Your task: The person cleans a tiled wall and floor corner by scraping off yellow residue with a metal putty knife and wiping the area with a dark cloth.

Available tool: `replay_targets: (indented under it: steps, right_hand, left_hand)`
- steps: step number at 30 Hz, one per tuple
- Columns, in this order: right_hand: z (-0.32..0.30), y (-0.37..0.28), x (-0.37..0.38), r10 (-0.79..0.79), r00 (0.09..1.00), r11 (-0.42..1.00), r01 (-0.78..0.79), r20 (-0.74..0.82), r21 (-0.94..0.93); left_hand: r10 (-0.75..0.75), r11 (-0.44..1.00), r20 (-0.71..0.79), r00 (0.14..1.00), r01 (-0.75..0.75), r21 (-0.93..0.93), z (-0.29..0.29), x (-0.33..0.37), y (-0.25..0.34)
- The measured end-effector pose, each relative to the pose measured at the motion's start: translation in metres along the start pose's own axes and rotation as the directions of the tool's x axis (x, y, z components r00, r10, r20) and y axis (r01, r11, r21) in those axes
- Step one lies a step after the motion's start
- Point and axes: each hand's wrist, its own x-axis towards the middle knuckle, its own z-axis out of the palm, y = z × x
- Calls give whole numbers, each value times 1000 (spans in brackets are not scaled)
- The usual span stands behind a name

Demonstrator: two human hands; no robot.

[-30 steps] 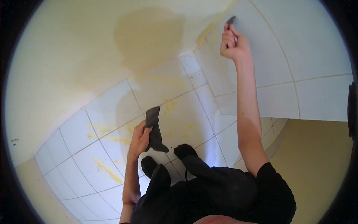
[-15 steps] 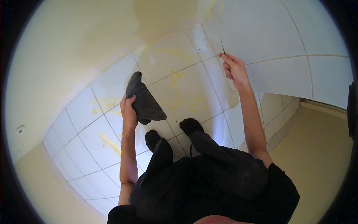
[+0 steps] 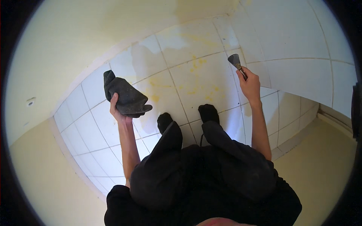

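My left hand (image 3: 119,108) is closed around a dark grey cloth (image 3: 128,98), its thumb over the near side and the fabric hanging in folds. Between the fingers of my right hand (image 3: 250,83) is the handle of a putty knife (image 3: 234,60). Its flat, widening blade points up and away from me, with the broad face showing. Both hands are held apart above the white tiled floor (image 3: 147,84), touching nothing else. Yellow smears (image 3: 198,64) mark the tiles between and beyond them.
My feet in black socks (image 3: 208,113) stand on the tiles. A cream wall (image 3: 94,34) runs along the far and left sides, with a small fitting (image 3: 30,101) on it. A large tiled ledge or wall (image 3: 298,73) borders the right, its lower edge near my right forearm.
The putty knife has turned from edge-on to showing its blade face, and my right hand is lower in the picture. The cloth has shifted left and tilted. The whole view has swung slightly.
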Motion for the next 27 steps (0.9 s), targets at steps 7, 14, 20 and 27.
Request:
replay_targets:
  steps: [7,14,20,27]
  right_hand:
    - [23,-8,2,-109,994,987,109,-4,122]
    - [46,3,-1,-107,994,932,109,-24,346]
    - [46,18,0,-105,992,879,59,71,473]
    - [31,17,18,-74,984,850,-23,163,527]
  left_hand:
    - [95,988,-205,974,-68,135,-16,-62,24]
    - [196,969,-384,902,-119,214,-2,-112,38]
    - [276,949,-463,843,-163,269,-7,-141,58]
    - [314,943,-512,800,-199,267,7,-158,65]
